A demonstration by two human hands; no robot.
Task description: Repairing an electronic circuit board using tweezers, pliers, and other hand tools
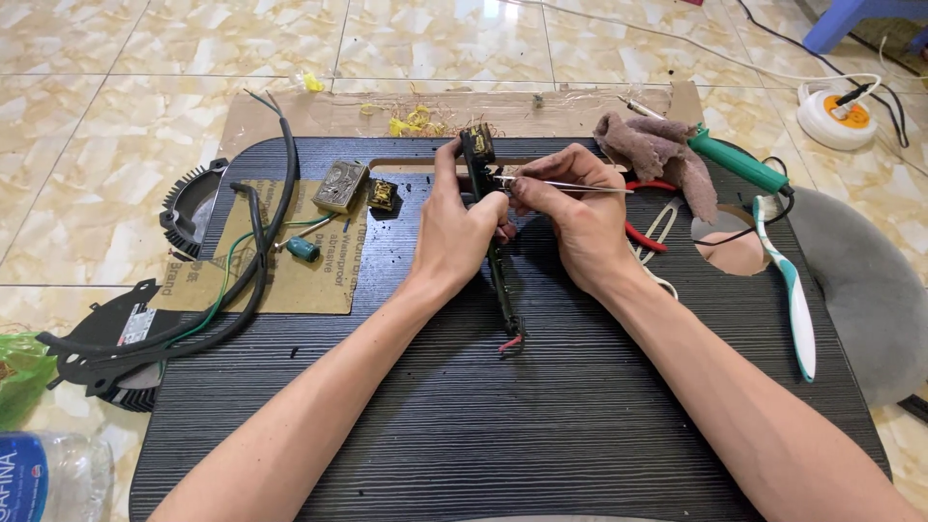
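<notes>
Both forearms reach over the black tabletop (406, 425) to where the left hand (462, 230) clamps a narrow circuit board (501, 280) on edge while the right hand (570, 217) pinches tweezers (570, 184) at its top, seemingly picking at a component, which calls for steadiness.

The middle of the narrow circuit board (503, 280) is covered by the left hand (462, 227), and its far end is partly hidden behind the thumb. The tweezer tips (503, 179) are too small for anything held between them to be made out. The red-handled pliers (643, 235) are largely hidden behind the right hand (575, 217). A plastic bottle (48, 478) is cut off at the lower left of the frame, a blue stool (851, 19) at the upper right. Both forearms are cut off by the bottom edge.
</notes>
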